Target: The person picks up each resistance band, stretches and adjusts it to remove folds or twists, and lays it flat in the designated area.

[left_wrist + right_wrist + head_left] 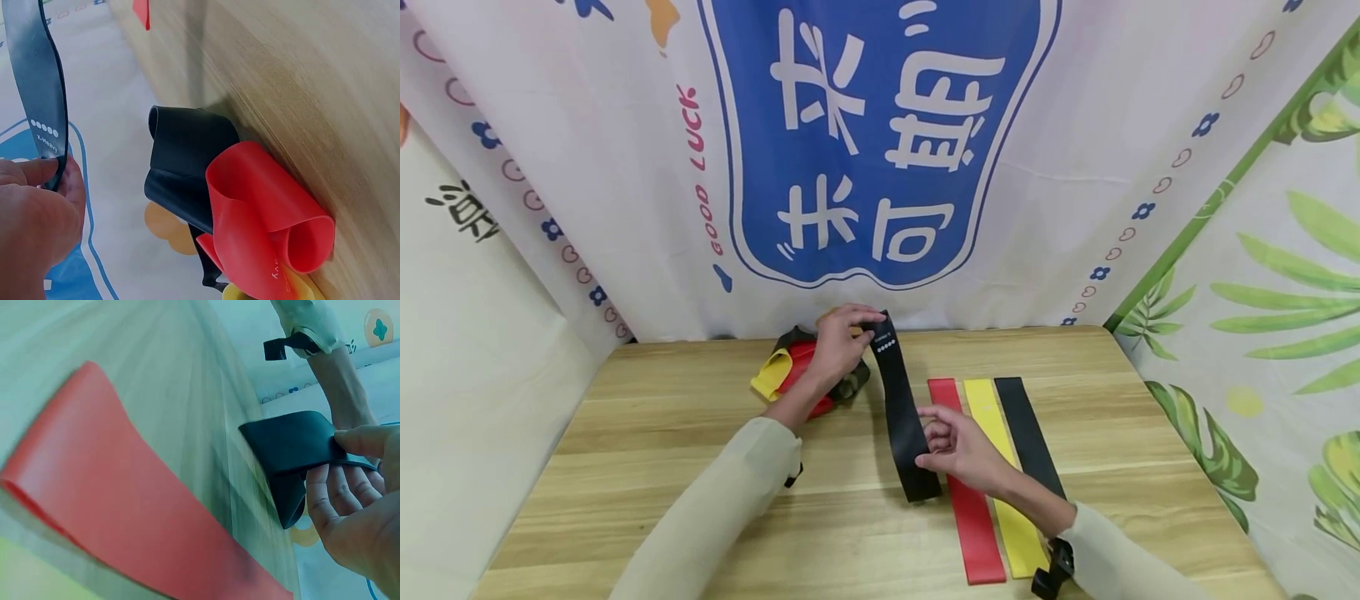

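A black resistance band (901, 408), marked "X-Heavy", is held up off the table between both hands. My left hand (842, 337) pinches its far end by the printed dots, thumb against fingers, as the left wrist view shows. Lower down, my right hand (958, 446) holds the near part at its edge. In the right wrist view the thumb lies on top of the black band (290, 442) and the fingers sit beneath it. Flat on the table to the right lie a red band (973, 517), a yellow band (1000, 433) and another black band (1030, 425), side by side.
Behind my left wrist sits a loose heap of bands, with a red band (269, 206), a black band (187, 150) and a yellow band (771, 375). The wooden table (700, 433) ends at a printed cloth (1037, 250) hanging along its back edge.
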`<action>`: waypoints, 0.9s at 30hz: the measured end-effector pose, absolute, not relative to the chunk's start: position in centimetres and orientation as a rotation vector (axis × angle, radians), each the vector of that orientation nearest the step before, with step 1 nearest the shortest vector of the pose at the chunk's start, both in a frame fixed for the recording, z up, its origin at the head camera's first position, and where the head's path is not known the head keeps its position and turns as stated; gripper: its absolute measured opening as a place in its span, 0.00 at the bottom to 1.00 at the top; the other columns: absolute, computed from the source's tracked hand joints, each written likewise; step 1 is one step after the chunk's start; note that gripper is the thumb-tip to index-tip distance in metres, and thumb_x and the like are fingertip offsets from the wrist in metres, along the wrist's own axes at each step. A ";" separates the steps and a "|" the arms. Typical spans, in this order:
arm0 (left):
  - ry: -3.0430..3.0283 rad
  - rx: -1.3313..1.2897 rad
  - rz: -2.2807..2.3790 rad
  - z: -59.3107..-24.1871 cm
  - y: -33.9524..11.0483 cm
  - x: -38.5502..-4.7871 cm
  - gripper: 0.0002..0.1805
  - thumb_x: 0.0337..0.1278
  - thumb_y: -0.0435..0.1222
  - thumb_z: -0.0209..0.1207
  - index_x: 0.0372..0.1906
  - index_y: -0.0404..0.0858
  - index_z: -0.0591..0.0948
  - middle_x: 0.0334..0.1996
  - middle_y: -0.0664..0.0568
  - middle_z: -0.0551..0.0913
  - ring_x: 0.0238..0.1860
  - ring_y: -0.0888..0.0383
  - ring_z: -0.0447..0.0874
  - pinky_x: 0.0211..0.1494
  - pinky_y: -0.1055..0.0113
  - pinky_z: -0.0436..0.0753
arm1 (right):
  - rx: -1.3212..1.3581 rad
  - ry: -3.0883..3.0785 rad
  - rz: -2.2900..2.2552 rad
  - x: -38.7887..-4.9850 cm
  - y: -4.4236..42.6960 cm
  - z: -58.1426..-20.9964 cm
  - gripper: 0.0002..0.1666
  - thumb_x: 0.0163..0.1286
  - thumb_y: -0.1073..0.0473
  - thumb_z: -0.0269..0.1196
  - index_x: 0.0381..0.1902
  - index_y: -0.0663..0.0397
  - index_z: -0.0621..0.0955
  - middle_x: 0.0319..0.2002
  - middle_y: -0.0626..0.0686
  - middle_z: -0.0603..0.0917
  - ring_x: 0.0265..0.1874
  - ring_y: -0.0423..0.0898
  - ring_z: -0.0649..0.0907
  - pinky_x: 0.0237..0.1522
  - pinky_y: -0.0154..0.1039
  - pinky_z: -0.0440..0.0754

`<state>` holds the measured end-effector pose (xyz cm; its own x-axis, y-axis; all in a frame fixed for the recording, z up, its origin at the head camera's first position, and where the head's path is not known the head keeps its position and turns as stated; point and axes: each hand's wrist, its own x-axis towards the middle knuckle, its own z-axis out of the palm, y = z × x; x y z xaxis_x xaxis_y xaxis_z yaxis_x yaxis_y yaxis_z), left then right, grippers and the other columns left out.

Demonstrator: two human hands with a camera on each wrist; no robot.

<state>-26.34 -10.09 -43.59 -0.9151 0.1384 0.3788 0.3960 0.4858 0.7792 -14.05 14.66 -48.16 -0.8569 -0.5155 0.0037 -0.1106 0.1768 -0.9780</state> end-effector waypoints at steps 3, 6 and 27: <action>-2.504 -0.442 -1.434 -43.7 -10.0 -26.3 0.18 0.62 0.17 0.64 0.52 0.33 0.91 0.57 0.40 0.87 0.62 0.43 0.81 0.67 0.50 0.81 | -0.615 2.125 -1.729 -13.6 14.9 -48.2 0.41 0.65 0.72 0.72 0.74 0.65 0.70 0.38 0.55 0.77 0.37 0.44 0.78 0.40 0.31 0.80; -2.536 -0.412 -1.486 -43.9 -10.0 -26.3 0.18 0.62 0.17 0.64 0.53 0.34 0.91 0.58 0.41 0.86 0.62 0.44 0.81 0.63 0.52 0.85 | -0.614 2.132 -1.726 -13.3 15.1 -48.2 0.43 0.65 0.71 0.73 0.75 0.61 0.70 0.39 0.56 0.79 0.38 0.45 0.79 0.41 0.31 0.82; -2.597 -0.350 -1.707 -44.8 -9.1 -26.3 0.16 0.66 0.23 0.65 0.53 0.38 0.92 0.57 0.45 0.87 0.56 0.46 0.83 0.55 0.56 0.88 | -0.580 2.109 -1.671 -11.4 16.2 -49.1 0.35 0.65 0.68 0.74 0.70 0.58 0.77 0.44 0.60 0.81 0.41 0.48 0.83 0.44 0.32 0.87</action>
